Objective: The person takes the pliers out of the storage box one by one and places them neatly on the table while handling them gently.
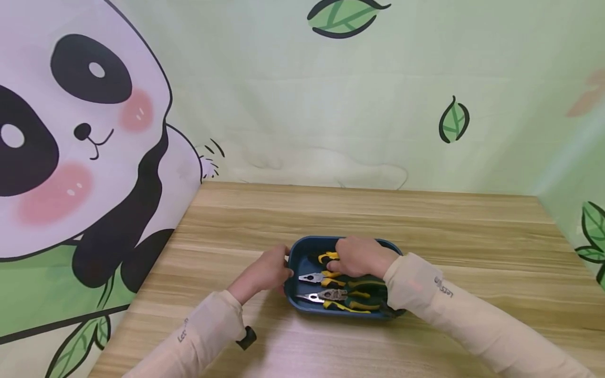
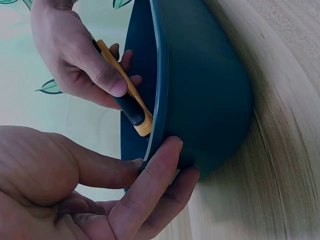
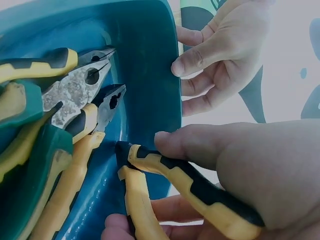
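A dark blue plastic tray (image 1: 307, 240) rests on the table with several pliers in it. My left hand (image 1: 271, 269) pinches its left rim, thumb inside and fingers on the outer wall (image 2: 210, 90). Inside the tray, my right hand (image 1: 361, 255) grips a pair of pliers (image 3: 195, 187) by its yellow-and-black handles, which are spread apart; its head points down toward the tray floor. Beside it lie pliers with yellow-and-black handles (image 1: 312, 277), and, nearer the front, green-handled pliers (image 3: 77, 90) with worn metal jaws overlap others.
The wood-grain table (image 1: 264, 210) extends around the tray on all sides. A cloth backdrop (image 1: 293, 105) with a panda and leaves hangs behind and beside it. A small black object (image 1: 246, 338) shows at the left sleeve's cuff.
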`<action>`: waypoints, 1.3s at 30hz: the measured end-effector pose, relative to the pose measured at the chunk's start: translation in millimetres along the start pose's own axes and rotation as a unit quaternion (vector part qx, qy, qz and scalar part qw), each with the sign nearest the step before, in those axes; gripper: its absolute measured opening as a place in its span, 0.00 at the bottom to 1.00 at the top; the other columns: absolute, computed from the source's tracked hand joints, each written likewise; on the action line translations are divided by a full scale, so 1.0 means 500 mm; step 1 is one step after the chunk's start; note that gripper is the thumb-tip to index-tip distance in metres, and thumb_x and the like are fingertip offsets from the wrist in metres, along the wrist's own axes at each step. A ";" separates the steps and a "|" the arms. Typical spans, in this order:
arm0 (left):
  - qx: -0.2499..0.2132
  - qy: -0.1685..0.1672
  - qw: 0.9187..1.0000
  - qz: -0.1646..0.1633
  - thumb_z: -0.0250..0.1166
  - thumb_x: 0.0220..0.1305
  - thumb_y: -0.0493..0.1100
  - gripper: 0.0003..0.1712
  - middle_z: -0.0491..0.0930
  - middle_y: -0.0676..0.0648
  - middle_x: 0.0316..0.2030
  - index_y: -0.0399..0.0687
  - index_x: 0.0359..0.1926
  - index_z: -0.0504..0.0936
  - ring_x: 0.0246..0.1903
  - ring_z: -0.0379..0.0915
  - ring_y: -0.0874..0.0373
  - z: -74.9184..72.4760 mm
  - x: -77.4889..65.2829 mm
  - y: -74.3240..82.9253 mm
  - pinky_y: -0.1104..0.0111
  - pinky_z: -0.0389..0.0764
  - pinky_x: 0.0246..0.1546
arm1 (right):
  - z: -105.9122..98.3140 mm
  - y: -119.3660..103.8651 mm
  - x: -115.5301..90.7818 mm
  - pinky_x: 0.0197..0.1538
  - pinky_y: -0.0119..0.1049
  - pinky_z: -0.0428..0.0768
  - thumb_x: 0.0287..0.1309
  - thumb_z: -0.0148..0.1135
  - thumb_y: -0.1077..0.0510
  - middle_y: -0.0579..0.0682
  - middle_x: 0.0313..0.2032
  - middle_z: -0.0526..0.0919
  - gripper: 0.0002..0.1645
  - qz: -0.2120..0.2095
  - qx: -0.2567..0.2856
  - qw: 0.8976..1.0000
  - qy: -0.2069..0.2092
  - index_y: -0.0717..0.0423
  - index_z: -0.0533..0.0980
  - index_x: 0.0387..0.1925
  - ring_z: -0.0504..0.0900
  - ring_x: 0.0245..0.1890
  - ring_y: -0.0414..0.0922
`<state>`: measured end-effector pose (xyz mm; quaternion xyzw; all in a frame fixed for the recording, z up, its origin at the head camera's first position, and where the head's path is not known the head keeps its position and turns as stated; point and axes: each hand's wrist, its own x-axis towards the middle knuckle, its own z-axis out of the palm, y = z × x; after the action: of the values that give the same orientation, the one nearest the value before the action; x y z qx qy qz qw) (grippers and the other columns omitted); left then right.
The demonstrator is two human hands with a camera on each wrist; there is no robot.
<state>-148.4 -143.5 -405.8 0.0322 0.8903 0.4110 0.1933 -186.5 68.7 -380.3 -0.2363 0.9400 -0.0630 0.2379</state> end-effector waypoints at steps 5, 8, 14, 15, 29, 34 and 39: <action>0.000 0.001 1.000 0.000 0.61 0.65 0.23 0.20 0.80 0.39 0.32 0.25 0.57 0.70 0.20 0.84 0.47 -0.001 0.000 0.002 0.57 0.92 0.26 | 0.003 0.002 0.002 0.20 0.30 0.62 0.73 0.60 0.45 0.45 0.17 0.65 0.28 0.003 0.004 1.000 0.004 0.53 0.73 0.18 0.66 0.16 0.41; -0.002 0.001 1.000 -0.001 0.60 0.65 0.23 0.20 0.81 0.37 0.32 0.25 0.57 0.70 0.20 0.84 0.46 -0.002 0.000 0.003 0.58 0.92 0.25 | 0.004 0.003 0.002 0.20 0.30 0.63 0.73 0.61 0.44 0.46 0.17 0.65 0.28 0.004 0.007 1.000 0.004 0.53 0.73 0.18 0.67 0.16 0.41; -0.012 -0.003 1.000 -0.007 0.60 0.65 0.23 0.21 0.81 0.37 0.32 0.24 0.58 0.70 0.20 0.84 0.47 0.000 0.001 0.007 0.59 0.91 0.23 | 0.006 0.008 -0.005 0.20 0.30 0.66 0.71 0.63 0.45 0.46 0.17 0.66 0.26 -0.004 0.014 1.000 0.016 0.55 0.76 0.20 0.69 0.16 0.42; -0.012 -0.003 1.000 -0.007 0.60 0.65 0.22 0.21 0.80 0.37 0.32 0.24 0.58 0.70 0.20 0.84 0.47 0.000 0.002 0.007 0.60 0.91 0.23 | 0.007 0.009 -0.008 0.20 0.30 0.66 0.71 0.63 0.45 0.46 0.17 0.66 0.25 -0.006 0.014 1.000 0.019 0.55 0.76 0.20 0.69 0.16 0.42; -0.014 -0.001 1.000 -0.007 0.60 0.65 0.23 0.20 0.79 0.38 0.32 0.25 0.58 0.70 0.21 0.84 0.47 0.000 0.001 0.006 0.59 0.91 0.23 | 0.000 0.029 -0.053 0.18 0.30 0.57 0.70 0.64 0.48 0.45 0.16 0.62 0.25 -0.030 0.050 0.995 0.077 0.53 0.71 0.18 0.60 0.15 0.40; -0.015 0.000 1.000 0.000 0.60 0.65 0.22 0.20 0.81 0.35 0.33 0.24 0.57 0.70 0.20 0.84 0.45 -0.001 -0.001 0.005 0.59 0.91 0.23 | -0.007 0.037 -0.066 0.20 0.31 0.61 0.70 0.64 0.47 0.46 0.19 0.66 0.21 -0.037 0.051 0.994 0.093 0.55 0.74 0.25 0.66 0.18 0.43; -0.012 0.006 1.000 -0.002 0.60 0.64 0.23 0.20 0.80 0.37 0.32 0.25 0.57 0.70 0.20 0.84 0.45 -0.001 -0.003 0.005 0.59 0.91 0.23 | -0.015 0.039 -0.076 0.23 0.33 0.63 0.70 0.64 0.47 0.48 0.22 0.69 0.19 -0.044 0.053 0.992 0.102 0.57 0.76 0.31 0.68 0.22 0.45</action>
<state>-147.6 -142.6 -403.2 0.0255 0.8866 0.4211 0.1896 -168.9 104.0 -362.6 -0.2564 0.9435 -0.1473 0.1498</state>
